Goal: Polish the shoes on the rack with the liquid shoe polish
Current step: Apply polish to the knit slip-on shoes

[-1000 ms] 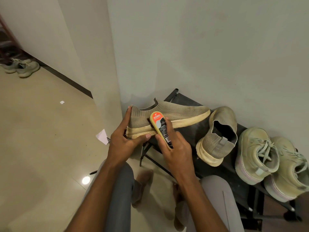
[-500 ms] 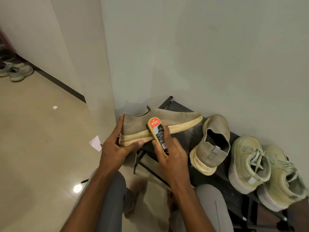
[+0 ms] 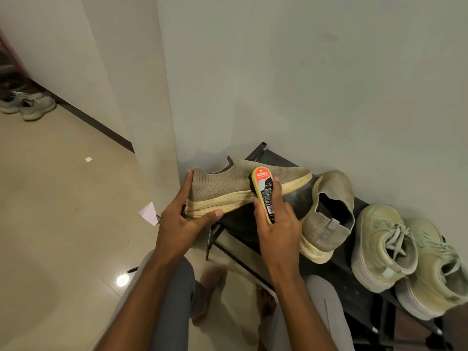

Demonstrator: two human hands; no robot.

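Note:
A tan knit slip-on shoe (image 3: 228, 183) with a pale sole lies on its side over the left end of the black rack (image 3: 276, 158). My left hand (image 3: 182, 219) grips its heel, thumb under the sole. My right hand (image 3: 278, 224) holds the yellow liquid polish bottle (image 3: 264, 193) with a red and black label, its top pressed against the shoe's side near the sole. The matching tan shoe (image 3: 326, 219) rests on the rack to the right.
Two pale green lace-up sneakers (image 3: 395, 249) sit on the rack's right end. A wall stands right behind the rack. Another pair of sneakers (image 3: 27, 105) lies on the floor at far left. A scrap of paper (image 3: 150, 214) lies by the rack's leg.
The polish bottle has slid a little toward the shoe's toe along its side. My left hand keeps the same grip on the heel.

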